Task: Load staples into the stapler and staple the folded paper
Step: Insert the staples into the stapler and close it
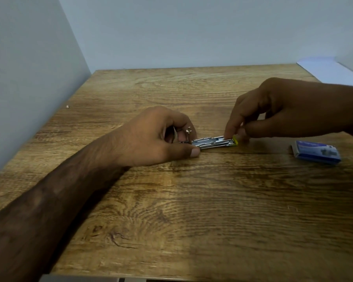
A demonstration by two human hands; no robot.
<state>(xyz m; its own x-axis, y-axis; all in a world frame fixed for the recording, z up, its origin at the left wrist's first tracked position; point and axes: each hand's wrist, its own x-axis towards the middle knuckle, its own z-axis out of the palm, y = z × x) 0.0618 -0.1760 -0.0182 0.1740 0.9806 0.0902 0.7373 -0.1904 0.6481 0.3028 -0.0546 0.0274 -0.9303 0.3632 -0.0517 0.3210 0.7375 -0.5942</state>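
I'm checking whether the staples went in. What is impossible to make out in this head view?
- Rear of the stapler: hidden inside the left hand.
- Staples in its open channel: too small, with glare; fingertips of the right hand cover the yellow front end.
- Print on the blue box: blurred.
- The white sheet at the far corner: cut off by the right edge; folded or not is unclear.

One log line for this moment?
stage loading | left hand grips stapler | right hand pinches its yellow end | blue box on table, untouched
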